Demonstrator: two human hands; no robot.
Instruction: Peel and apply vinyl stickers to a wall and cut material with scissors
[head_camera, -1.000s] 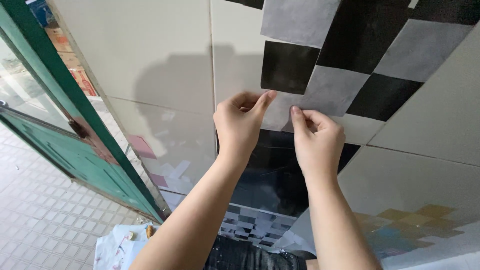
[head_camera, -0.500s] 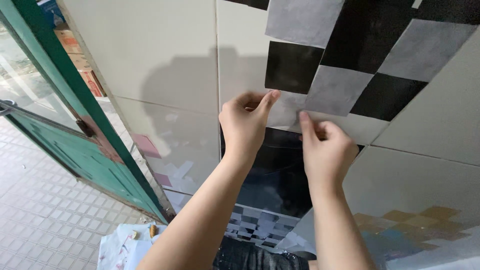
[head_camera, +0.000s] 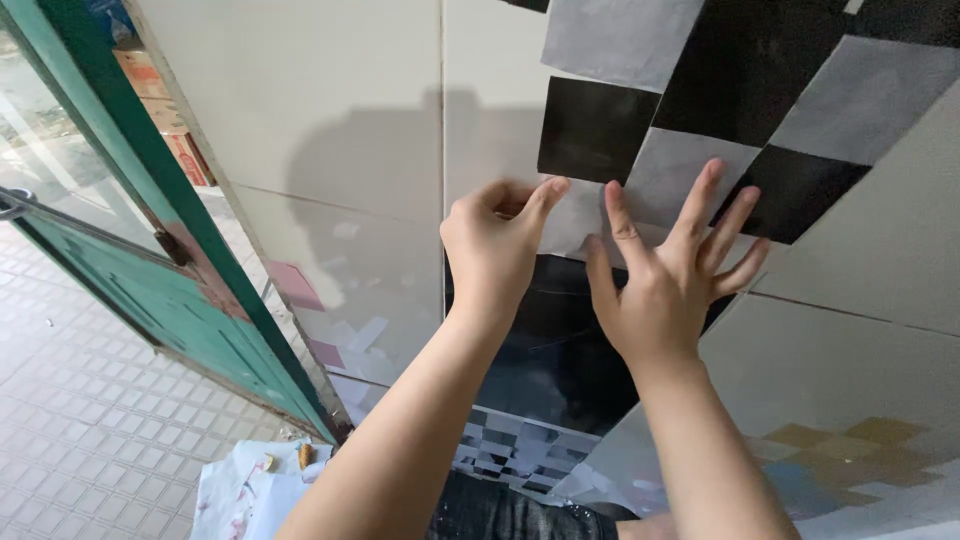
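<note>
Two hands on one pale grey square (head_camera: 668, 168), set in a chequer of grey and black squares on the cream wall (head_camera: 330, 120). Left hand (head_camera: 495, 245) at the square's lower left corner, thumb and forefinger pinched on that edge, other fingers curled in. Right hand (head_camera: 665, 280) laid open over the square's lower half, fingers fanned and flat, grasping nothing. Up and to the left of the square, a black square (head_camera: 590, 130), edges meeting; to its right, a second black square (head_camera: 800, 195); below it, a glossy dark panel (head_camera: 560, 350); far to its left, a green door frame (head_camera: 150, 230).

Seemingly a smoothing-down step. Best done with the pinched corner held a little off the wall, the flat palm pressing from the square's upper edge downward and sweeping outward to chase out air, the corner let go last. Worth checking the seam against the upper-left black square before pressing hard; probably awkward to shift once bedded.
</note>
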